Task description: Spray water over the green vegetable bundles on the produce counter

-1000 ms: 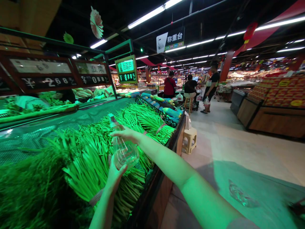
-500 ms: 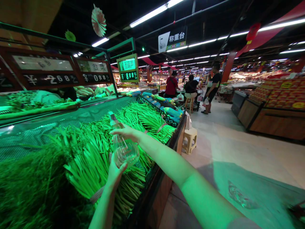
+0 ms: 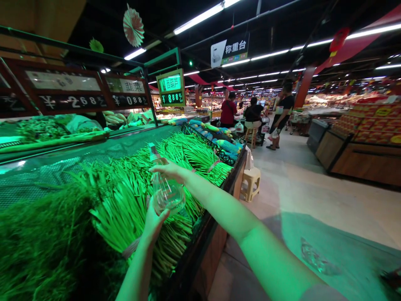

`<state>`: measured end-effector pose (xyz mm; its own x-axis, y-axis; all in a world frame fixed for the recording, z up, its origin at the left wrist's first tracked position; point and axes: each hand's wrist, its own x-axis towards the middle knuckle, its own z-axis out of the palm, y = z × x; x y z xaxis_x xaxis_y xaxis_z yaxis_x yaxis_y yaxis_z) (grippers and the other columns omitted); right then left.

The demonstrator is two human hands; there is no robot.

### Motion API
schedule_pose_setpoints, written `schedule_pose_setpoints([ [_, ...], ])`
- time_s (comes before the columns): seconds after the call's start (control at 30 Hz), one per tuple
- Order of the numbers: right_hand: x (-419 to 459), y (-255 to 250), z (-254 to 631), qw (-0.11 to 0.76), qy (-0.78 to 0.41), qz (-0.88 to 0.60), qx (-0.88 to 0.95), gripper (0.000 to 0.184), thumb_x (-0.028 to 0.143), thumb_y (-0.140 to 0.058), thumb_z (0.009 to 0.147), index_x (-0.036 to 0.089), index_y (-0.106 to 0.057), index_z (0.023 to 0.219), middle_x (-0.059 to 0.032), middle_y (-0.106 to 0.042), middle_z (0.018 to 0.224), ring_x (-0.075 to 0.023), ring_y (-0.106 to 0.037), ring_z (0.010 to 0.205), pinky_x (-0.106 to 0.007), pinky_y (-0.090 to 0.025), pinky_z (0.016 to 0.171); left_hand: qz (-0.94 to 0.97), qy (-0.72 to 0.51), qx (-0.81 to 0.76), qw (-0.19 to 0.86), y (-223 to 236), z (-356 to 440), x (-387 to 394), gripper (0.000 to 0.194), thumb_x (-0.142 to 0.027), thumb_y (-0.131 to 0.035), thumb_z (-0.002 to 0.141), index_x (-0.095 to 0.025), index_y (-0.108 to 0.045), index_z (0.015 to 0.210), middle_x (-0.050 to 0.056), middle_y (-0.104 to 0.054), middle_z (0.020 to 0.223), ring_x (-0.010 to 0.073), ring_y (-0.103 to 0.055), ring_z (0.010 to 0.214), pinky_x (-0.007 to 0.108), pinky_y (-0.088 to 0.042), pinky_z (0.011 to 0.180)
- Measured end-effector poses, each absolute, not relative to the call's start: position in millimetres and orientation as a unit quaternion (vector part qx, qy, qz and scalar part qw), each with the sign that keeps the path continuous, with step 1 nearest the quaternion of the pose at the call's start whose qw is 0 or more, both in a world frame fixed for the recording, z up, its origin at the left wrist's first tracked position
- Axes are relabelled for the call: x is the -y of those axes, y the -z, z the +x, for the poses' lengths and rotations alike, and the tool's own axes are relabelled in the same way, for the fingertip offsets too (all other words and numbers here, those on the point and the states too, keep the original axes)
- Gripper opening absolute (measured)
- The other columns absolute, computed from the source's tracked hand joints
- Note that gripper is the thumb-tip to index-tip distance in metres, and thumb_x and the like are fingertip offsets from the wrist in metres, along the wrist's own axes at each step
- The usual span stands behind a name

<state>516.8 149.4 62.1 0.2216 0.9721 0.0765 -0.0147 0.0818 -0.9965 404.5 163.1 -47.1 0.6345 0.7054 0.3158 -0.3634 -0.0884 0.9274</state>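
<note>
A clear spray bottle [image 3: 169, 196] with some liquid inside hangs tilted above the bundled green leafy stalks [image 3: 125, 209]. My left hand [image 3: 156, 217] cups its rounded base from below, thumb along the lower side. Around its neck, just beneath the spray head [image 3: 153, 151], my right hand [image 3: 169, 170] is closed; part of those fingers is hidden behind the bottle. Bands tie the stalks into bunches. Feathery dark greens [image 3: 40, 238] lie to the left of my left forearm.
Black crates [image 3: 230, 156] of wrapped produce stand beyond the bunches. Price signs [image 3: 73, 101] hang over the shelf at left. A beige stool [image 3: 250, 184] stands on the floor beside the display. Several people, one in a red top [image 3: 228, 112], are farther back.
The view has shifted slightly, so the scene sits a little farther right. Both hands keep their hold on the spray bottle, with almost no change in pose.
</note>
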Motion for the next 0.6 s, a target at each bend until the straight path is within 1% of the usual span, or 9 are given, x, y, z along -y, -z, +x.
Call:
schedule_pose_setpoints([
  [0.13,-149,-61,515,0.584,-0.437,-0.510,0.456,0.036,0.019,-0.059,0.074,0.020,-0.038,0.103,0.0031,-0.050,0.063,-0.0088,-0.053,0.050,-0.017,-0.044,0.046,0.638,-0.383,-0.123,0.656,48,400,-167,0.088,-0.058,-0.067,0.039,-0.014,-0.038,0.110,0.015,-0.052,0.108,0.0300,-0.052,0.097,0.042,-0.036,0.090],
  [0.23,-147,-61,515,0.591,-0.441,-0.484,0.470,0.040,0.019,-0.060,0.072,0.022,-0.037,0.104,0.0043,-0.050,0.067,-0.0086,-0.054,0.049,-0.018,-0.044,0.046,0.641,-0.383,-0.110,0.656,49,400,-170,0.089,-0.058,-0.067,0.039,-0.015,-0.037,0.111,0.014,-0.050,0.110,0.0302,-0.049,0.100,0.042,-0.037,0.089],
  [0.3,-145,-61,515,0.593,-0.435,-0.486,0.473,0.038,0.018,-0.061,0.071,0.022,-0.038,0.101,0.0050,-0.049,0.067,-0.0083,-0.053,0.048,-0.019,-0.045,0.047,0.644,-0.389,-0.113,0.649,51,400,-170,0.089,-0.058,-0.067,0.038,-0.016,-0.038,0.111,0.013,-0.051,0.109,0.0301,-0.048,0.102,0.041,-0.036,0.090],
  [0.43,-139,-61,513,0.595,-0.420,-0.491,0.478,0.033,0.016,-0.060,0.072,0.021,-0.040,0.098,0.0054,-0.049,0.067,-0.0069,-0.053,0.048,-0.017,-0.045,0.047,0.661,-0.395,-0.134,0.623,52,401,-170,0.086,-0.059,-0.067,0.035,-0.015,-0.045,0.106,0.013,-0.055,0.102,0.0323,-0.049,0.099,0.042,-0.036,0.090],
  [0.6,-134,-64,512,0.600,-0.433,-0.499,0.451,0.037,0.015,-0.059,0.073,0.021,-0.038,0.103,0.0043,-0.050,0.067,-0.0079,-0.054,0.051,-0.016,-0.045,0.047,0.679,-0.399,-0.126,0.604,53,400,-171,0.082,-0.056,-0.068,0.038,-0.016,-0.046,0.106,0.012,-0.058,0.098,0.0341,-0.048,0.100,0.043,-0.038,0.087],
])
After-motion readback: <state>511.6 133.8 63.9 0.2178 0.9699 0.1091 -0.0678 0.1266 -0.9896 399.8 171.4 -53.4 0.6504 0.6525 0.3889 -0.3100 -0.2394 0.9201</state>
